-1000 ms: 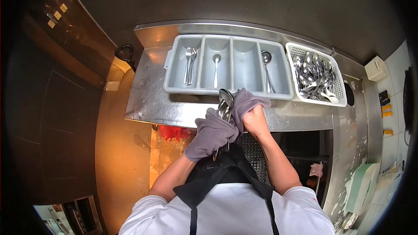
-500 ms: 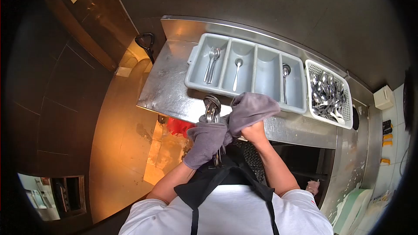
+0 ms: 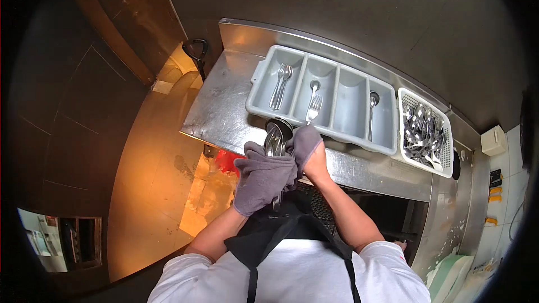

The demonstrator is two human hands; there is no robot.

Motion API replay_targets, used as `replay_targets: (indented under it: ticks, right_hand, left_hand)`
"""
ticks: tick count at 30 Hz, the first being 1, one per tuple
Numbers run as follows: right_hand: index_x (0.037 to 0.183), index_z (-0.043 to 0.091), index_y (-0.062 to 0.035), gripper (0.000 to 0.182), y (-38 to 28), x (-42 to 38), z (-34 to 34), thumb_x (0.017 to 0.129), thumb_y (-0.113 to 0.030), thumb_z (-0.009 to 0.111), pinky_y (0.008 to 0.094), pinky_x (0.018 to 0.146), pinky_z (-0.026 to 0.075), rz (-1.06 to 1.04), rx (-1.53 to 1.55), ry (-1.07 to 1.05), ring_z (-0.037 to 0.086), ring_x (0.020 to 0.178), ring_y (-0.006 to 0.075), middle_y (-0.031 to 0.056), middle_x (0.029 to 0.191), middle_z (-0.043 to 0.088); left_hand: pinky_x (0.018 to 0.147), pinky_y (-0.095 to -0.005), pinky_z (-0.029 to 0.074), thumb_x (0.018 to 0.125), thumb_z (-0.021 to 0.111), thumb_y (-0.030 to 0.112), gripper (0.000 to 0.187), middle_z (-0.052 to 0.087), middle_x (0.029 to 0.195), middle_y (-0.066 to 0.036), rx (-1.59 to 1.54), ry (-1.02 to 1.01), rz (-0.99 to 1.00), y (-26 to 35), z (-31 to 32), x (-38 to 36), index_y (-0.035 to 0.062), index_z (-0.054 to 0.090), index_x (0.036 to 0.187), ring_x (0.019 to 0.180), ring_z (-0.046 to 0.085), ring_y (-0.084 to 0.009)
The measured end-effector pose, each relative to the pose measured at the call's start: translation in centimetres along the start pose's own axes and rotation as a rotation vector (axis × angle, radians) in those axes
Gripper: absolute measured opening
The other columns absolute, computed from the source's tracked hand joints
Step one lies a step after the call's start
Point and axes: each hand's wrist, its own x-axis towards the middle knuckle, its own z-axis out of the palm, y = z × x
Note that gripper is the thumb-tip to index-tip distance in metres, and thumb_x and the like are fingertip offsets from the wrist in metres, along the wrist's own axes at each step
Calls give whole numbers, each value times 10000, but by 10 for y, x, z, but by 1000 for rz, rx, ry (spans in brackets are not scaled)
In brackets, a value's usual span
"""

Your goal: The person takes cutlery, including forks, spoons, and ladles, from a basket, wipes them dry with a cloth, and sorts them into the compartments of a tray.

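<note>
My left hand (image 3: pixel 264 182), covered by a grey cloth (image 3: pixel 261 171), is closed around a bunch of cutlery (image 3: pixel 275 139). Spoon bowls stick out above the cloth and handle ends below it. A fold of the same cloth covers the fingers of my right hand (image 3: pixel 315 160), which is closed on a fork (image 3: pixel 315 108). The fork's tines point away from me, over the near edge of the grey cutlery tray (image 3: pixel 351 133). In the tray, forks (image 3: pixel 282 85) lie in the leftmost compartment, a spoon (image 3: pixel 315 86) in the second, and a larger round-bowled spoon (image 3: pixel 373 101) in the rightmost.
The tray stands on a steel counter (image 3: pixel 219 98) with a raised back edge. To its right, a white perforated basket (image 3: pixel 446 169) holds many jumbled spoons. A red plastic item (image 3: pixel 227 161) lies below the counter at left. A black handle (image 3: pixel 196 50) rises beyond the left end.
A fork now shows above the cloth in my right hand, with its tines over the tray. The cloth around that hand has drawn down and left. The whole view has shifted slightly.
</note>
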Motion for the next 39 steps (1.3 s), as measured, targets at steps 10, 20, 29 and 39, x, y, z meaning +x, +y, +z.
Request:
replay_targets:
  ticks: [10, 20, 29, 39]
  right_hand:
    - [1029, 588, -21, 187, -30, 63, 10, 931, -176, 550, 349, 730, 477, 490, 685, -50, 563, 854, 143, 29, 930, 603]
    - [1271, 519, 16, 521, -37, 33, 9, 811, -122, 721, 317, 901, 475, -95, 90, -76, 584, 1012, 181, 90, 1106, 624]
    - [1049, 590, -19, 296, -14, 20, -10, 786, -87, 706, 299, 805, 476, -18, -281, 270, 585, 868, 180, 72, 949, 620]
    - [1354, 453, -3, 674, -32, 5, -36, 745, -28, 740, 321, 1002, 423, 14, 379, 23, 535, 1136, 183, 109, 1265, 559]
  left_hand:
    - [497, -298, 449, 979, 476, 225, 205, 508, 672, -47, 32, -105, 128, 131, -20, 1, 68, 512, 852, 589, 520, -146]
    - [634, -295, 489, 936, 566, 167, 149, 595, 828, -69, -86, -232, 37, 109, -28, -6, 52, 613, 1019, 725, 593, -171]
    - [857, -363, 482, 922, 552, 185, 270, 580, 1076, -137, 511, -235, 120, -2, -23, 4, 32, 579, 1144, 962, 589, -261]
    - [766, -342, 516, 957, 529, 169, 196, 617, 1031, -142, 467, -232, 459, 62, -7, -1, 1, 603, 1027, 943, 617, -255]
